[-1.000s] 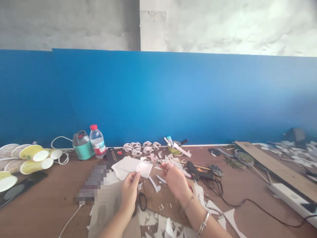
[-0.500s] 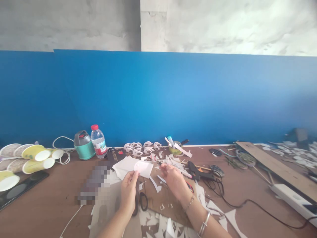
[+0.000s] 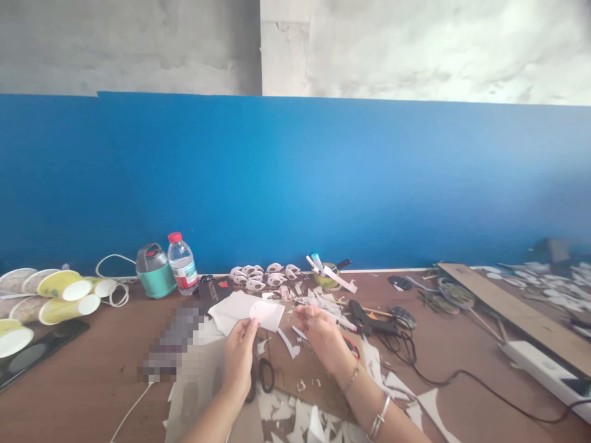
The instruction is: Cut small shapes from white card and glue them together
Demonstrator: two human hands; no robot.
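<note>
Between the thumb and fingers of my left hand (image 3: 239,357) is a small sheet of white paper (image 3: 271,315), which shows a faint outlined shape. My right hand (image 3: 325,340) hovers just right of the sheet, apart from it, with fingers curled and tips together; whatever they hold is too small to make out. Black-handled scissors (image 3: 266,375) lie below, partly hidden by my left hand. More white paper (image 3: 226,311) lies behind the held sheet. Several white teardrop-shaped cutouts (image 3: 255,284) with dark spots sit in rows at the back.
Paper scraps (image 3: 302,421) litter the cardboard (image 3: 295,369). A black glue gun (image 3: 369,320) with a trailing cable lies right, near a green tape roll (image 3: 327,280). A water bottle (image 3: 183,264), teal container (image 3: 156,277) and paper cups (image 3: 64,286) stand or lie left. A power strip (image 3: 540,369) is far right.
My right hand has shifted very slightly left toward the paper. The left hand keeps its hold on the sheet, and the view has moved a little.
</note>
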